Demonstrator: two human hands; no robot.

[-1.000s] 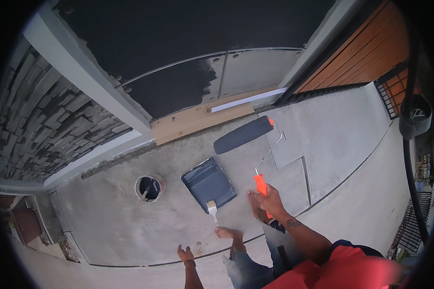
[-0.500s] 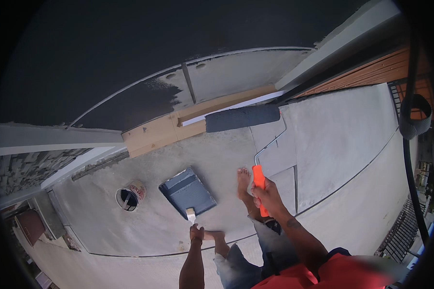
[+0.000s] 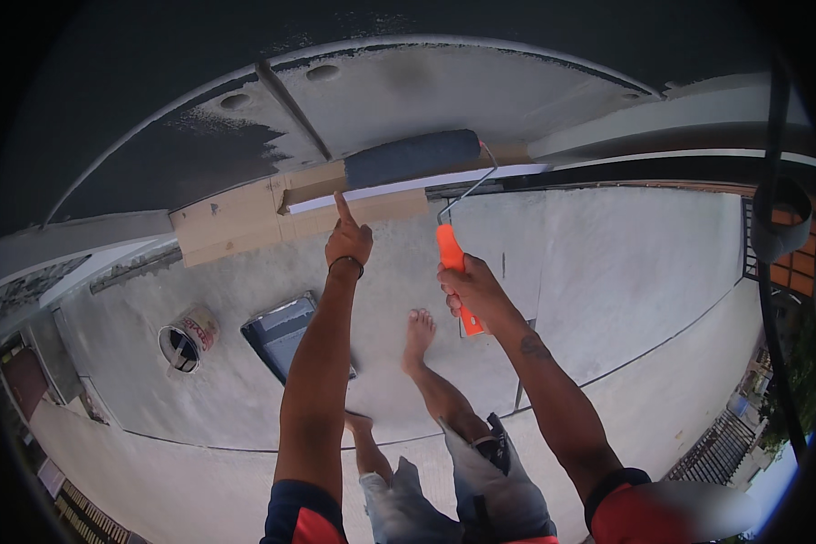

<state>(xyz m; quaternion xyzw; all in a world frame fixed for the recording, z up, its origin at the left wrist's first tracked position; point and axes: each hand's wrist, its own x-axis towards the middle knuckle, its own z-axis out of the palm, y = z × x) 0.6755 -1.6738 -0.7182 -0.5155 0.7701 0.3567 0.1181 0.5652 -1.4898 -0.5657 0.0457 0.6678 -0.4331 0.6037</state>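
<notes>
My right hand is closed round the orange handle of a paint roller. Its dark grey sleeve is up in front of the lower wall, over the cardboard strip. My left hand holds nothing; its index finger stretches out toward the roller's left end and the other fingers are curled. Beneath my left forearm lies a paint tray with dark grey paint, partly covered by the arm. The wall is dark grey above and at the left, pale grey in the middle.
A paint bucket with dark paint and a stick-like thing inside stands left of the tray. A white strip runs along the cardboard at the wall's foot. My bare foot stands on the concrete floor. A dark cable hangs at the right.
My left hand has left the brush at the tray and risen toward the wall, finger out. The brush is out of sight now. The roller has moved up and left, closer to the wall.
</notes>
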